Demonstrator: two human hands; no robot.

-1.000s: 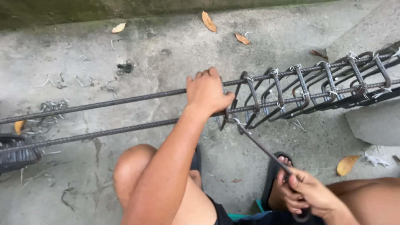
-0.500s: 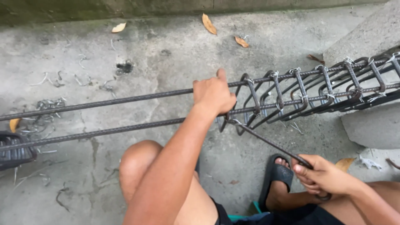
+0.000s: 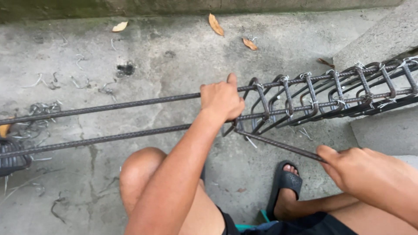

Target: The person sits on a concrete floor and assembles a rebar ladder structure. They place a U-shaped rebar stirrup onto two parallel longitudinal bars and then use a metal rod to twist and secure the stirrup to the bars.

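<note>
The steel bar cage (image 3: pixel 305 98) is lying across the floor, stiff and heavy. The left hand (image 3: pixel 222 101) is squeezing its bars; the right hand (image 3: pixel 363 174), at four o'clock, is gripping a hooked rod (image 3: pixel 278 145).

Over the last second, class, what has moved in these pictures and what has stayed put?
The right hand, gripping the thin hooked rod, rose from beside the sandal and swung out to the right, so the rod lies flatter. The left hand kept its grip on the rebar cage at the nearest stirrup. Cage, long bars and leaves stayed in place.
</note>
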